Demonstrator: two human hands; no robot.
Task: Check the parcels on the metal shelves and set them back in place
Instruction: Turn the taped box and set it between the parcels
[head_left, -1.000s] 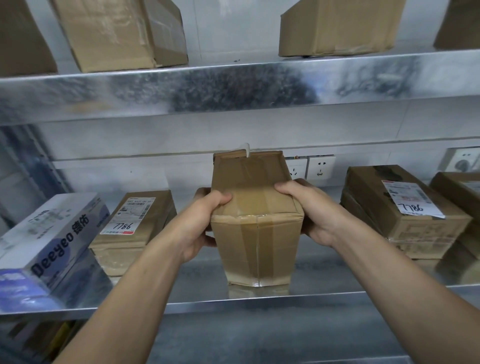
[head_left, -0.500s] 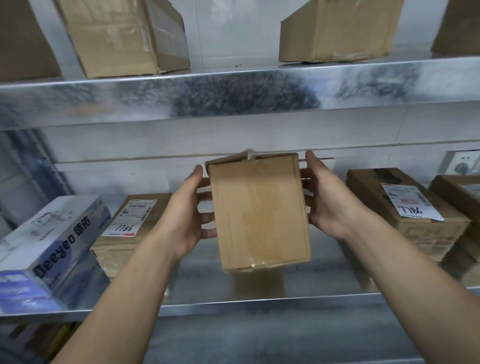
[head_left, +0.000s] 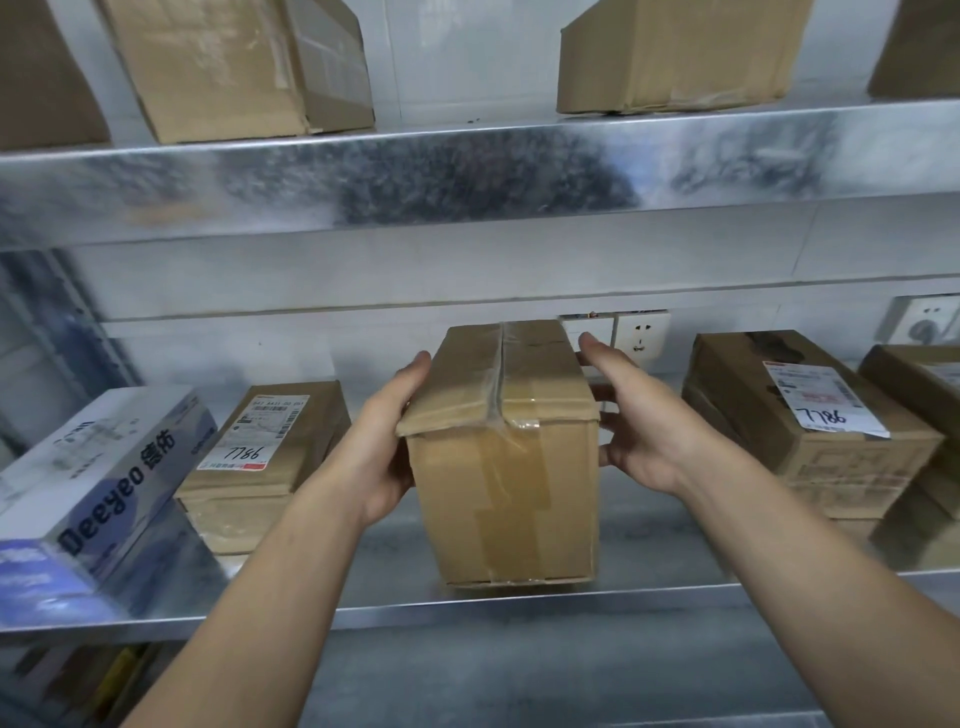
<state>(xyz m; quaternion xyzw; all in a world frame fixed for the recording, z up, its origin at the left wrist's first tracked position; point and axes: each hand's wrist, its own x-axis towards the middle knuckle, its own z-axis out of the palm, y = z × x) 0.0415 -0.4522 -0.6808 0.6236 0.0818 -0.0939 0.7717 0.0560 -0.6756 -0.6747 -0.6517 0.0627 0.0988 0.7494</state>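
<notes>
A brown cardboard parcel (head_left: 509, 467) with clear tape along its top seam and front stands near the front of the middle metal shelf (head_left: 649, 597); its lower edge looks to be on the shelf. My left hand (head_left: 384, 441) lies flat against its left side with the fingers stretched toward the back. My right hand (head_left: 639, 431) touches its right side with spread, fairly straight fingers. No label shows on the faces turned toward me.
A labelled parcel marked 7786 (head_left: 270, 452) and a white Deeyeo box (head_left: 93, 483) sit to the left. Two more labelled parcels (head_left: 795, 426) (head_left: 919, 395) are on the right. The upper shelf (head_left: 467, 171) carries large cartons (head_left: 234, 62). Wall sockets (head_left: 641, 338) are behind.
The parcel was lifted and tipped to show a plain face, then turned so its taped seam faces up and lowered toward the shelf. Both hands shifted from its top to its sides.
</notes>
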